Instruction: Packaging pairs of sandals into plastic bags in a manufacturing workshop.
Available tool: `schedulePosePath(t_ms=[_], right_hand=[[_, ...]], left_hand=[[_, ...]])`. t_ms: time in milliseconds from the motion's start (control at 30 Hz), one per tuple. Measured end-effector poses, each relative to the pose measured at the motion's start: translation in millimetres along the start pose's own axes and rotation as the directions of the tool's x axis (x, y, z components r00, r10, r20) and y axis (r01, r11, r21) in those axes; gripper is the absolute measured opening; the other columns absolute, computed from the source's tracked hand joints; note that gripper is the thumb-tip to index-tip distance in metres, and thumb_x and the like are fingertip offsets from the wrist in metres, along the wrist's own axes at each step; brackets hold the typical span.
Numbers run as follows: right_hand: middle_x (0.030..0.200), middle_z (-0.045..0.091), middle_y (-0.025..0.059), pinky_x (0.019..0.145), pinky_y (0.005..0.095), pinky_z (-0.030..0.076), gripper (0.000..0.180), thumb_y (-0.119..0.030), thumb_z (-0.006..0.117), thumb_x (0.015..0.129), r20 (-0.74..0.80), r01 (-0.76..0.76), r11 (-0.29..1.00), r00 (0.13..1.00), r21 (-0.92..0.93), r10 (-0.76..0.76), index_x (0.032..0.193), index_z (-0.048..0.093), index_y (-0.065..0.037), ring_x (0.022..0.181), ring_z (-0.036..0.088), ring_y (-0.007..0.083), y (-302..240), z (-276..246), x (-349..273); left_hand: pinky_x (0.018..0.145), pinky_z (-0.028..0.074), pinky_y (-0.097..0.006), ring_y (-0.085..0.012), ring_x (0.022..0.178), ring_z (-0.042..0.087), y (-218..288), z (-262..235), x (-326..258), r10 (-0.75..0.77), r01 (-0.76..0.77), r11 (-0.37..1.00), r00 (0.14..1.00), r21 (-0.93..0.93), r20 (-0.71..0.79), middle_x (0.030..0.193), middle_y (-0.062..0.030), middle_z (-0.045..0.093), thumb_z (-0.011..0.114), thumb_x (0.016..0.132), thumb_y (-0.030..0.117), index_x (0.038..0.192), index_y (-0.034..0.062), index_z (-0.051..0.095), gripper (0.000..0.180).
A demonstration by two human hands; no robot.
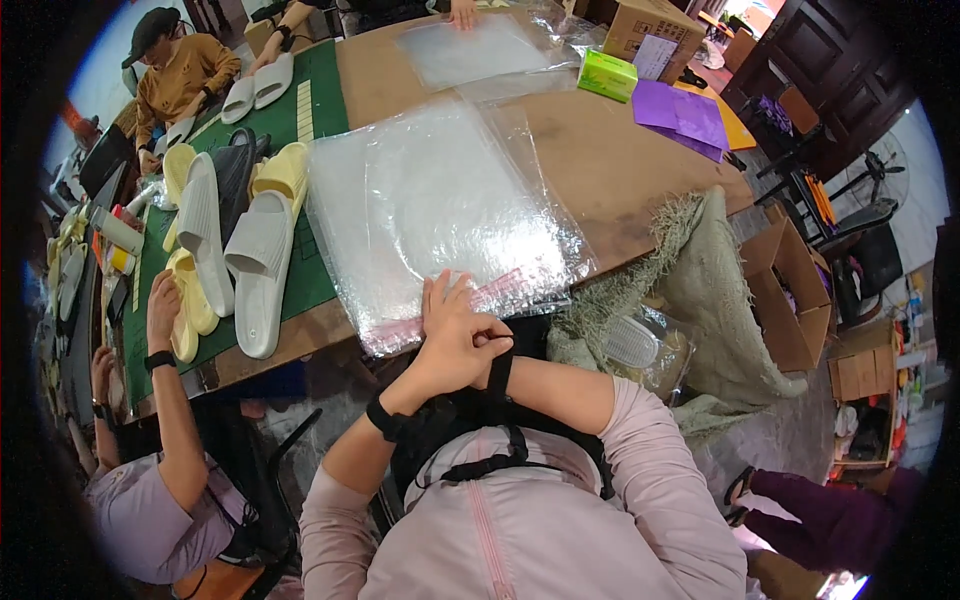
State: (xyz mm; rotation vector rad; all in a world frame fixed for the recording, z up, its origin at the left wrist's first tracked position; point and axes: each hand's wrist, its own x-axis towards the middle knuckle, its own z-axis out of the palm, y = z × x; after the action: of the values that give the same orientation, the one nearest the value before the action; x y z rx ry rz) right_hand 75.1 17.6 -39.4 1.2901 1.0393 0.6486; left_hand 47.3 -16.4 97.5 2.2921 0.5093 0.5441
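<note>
My left hand [455,345] is crossed over my right wrist, its thumb and forefinger closed together at the black wrist strap [500,368] there. My right hand lies mostly hidden beneath it; my right forearm [560,392] comes in from the right. Stretched fingertips rest at the near edge of a stack of clear plastic bags [420,200]; I cannot tell which hand they belong to. The bags have a pinkish strip along their near edge. Another black band [390,420] circles my left wrist.
Grey slippers [262,270] and yellow ones [190,300] lie on a green mat [320,90] at left. Co-workers sit left and far. More bags [475,50], a green box [607,75] and purple sheets [685,115] lie beyond. A woven sack [715,300] hangs right.
</note>
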Motion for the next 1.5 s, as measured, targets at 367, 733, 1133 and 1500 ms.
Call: schedulePosePath(t_ms=[367, 733, 1133, 1500], right_hand=[[0.139, 0.033, 0.0364, 0.103, 0.0544, 0.037, 0.067, -0.011, 0.056, 0.09, -0.074, 0.021, 0.984, 0.997, 0.177, -0.008, 0.143, 0.023, 0.013, 0.12, 0.045, 0.0526, 11, 20, -22], [0.14, 0.032, 0.0365, 0.103, 0.055, 0.036, 0.068, -0.013, 0.056, 0.09, -0.13, 0.052, 0.938, 0.991, 0.344, -0.007, 0.143, 0.023, 0.013, 0.12, 0.045, 0.0525, 29, 21, -22], [0.141, 0.032, 0.0367, 0.104, 0.0555, 0.035, 0.068, -0.015, 0.056, 0.09, -0.199, 0.094, 0.854, 0.98, 0.511, 0.011, 0.143, 0.022, 0.012, 0.121, 0.044, 0.0524, 47, 27, -38], [0.141, 0.031, 0.0368, 0.104, 0.0561, 0.035, 0.069, -0.017, 0.055, 0.091, -0.255, 0.143, 0.745, 0.966, 0.651, 0.038, 0.144, 0.021, 0.012, 0.121, 0.044, 0.0522, 69, 44, -46]], left_hand=[[0.116, 0.005, -0.053, -0.0423, 0.138, 0.027, -9, 4, 7, -0.08, 0.085, 0.993, 0.994, -0.076, 0.075, 0.09, -0.0063, 0.07, 0.075, 0.074, 0.024, 0.084, 0.017, 0.074, 0.012], [0.116, 0.002, -0.052, -0.0373, 0.138, 0.033, -7, 10, 13, -0.153, 0.155, 0.987, 0.987, -0.039, 0.038, 0.09, -0.0163, 0.066, 0.064, 0.085, 0.01, 0.094, 0.0062, 0.064, 0.01], [0.117, 0.003, -0.049, -0.0369, 0.14, 0.029, -8, 14, 3, -0.102, 0.099, 0.994, 0.991, -0.044, -0.087, 0.102, -0.0185, 0.067, 0.061, 0.086, 0.005, 0.099, 0.0011, 0.061, 0.013], [0.092, 0.048, -0.031, -0.0225, 0.105, 0.062, 13, -18, -17, -0.151, 0.243, 0.873, 0.959, -0.423, 0.239, 0.11, -0.0172, 0.067, 0.064, 0.084, 0.0, 0.107, -0.0027, 0.066, 0.023]])
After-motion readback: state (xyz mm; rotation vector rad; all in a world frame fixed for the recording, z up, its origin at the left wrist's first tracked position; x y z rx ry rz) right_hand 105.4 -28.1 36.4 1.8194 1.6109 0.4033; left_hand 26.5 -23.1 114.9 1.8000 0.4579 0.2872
